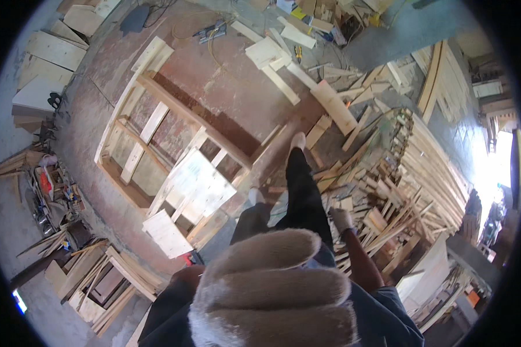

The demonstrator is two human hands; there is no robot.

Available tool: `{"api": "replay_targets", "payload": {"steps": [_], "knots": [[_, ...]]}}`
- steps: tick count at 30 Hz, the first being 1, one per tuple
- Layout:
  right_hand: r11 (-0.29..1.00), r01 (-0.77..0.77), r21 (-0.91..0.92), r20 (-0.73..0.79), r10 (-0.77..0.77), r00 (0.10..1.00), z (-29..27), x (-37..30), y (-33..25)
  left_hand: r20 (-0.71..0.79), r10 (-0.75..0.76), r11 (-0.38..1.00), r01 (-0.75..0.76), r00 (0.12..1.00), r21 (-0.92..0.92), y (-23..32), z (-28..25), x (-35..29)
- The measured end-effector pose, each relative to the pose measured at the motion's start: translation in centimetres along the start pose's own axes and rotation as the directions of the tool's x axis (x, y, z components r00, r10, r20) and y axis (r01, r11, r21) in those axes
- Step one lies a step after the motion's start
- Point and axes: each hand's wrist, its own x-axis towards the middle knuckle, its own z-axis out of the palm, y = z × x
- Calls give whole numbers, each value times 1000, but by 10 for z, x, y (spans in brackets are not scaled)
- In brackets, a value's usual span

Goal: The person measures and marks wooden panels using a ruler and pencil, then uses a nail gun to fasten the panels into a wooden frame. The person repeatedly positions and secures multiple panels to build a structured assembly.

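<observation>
My left hand, in a pale knitted glove, is raised very close to the view and covers its lower middle. Three of its fingers point right, pressed side by side; its palm and whatever it may hold are hidden. Lower, at my right side, hangs my right hand, also gloved and curled, with nothing visible in it. A wooden frame with rails and crosspieces lies on the floor ahead to the left. Pale board panels rest on its near end. Beside them, near my left elbow, is a red and black tool.
Wood offcuts and long strips are heaped right of my legs. Loose boards and yellow-handled pliers lie ahead. A cable crosses the floor. More wood and a tool clutter line the left.
</observation>
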Motion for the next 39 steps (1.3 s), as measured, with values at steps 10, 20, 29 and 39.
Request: {"api": "replay_targets", "payload": {"steps": [10,20,29,39], "knots": [[982,-92,166,303,38,952,-105,192,-136,-149,-57,678,148,987,720,-86,-106,144],[973,73,220,148,-107,983,-211,300,-434,-973,-138,206,966,187,157,-123,-349,-34],[965,-5,263,262,-66,963,-100,340,-642,-823,-448,370,766,-348,-525,-163,-467,-125],[981,-177,76,442,126,888,81,479,-802,-924,-265,235,911,-276,-339,-172,-709,-25]]}}
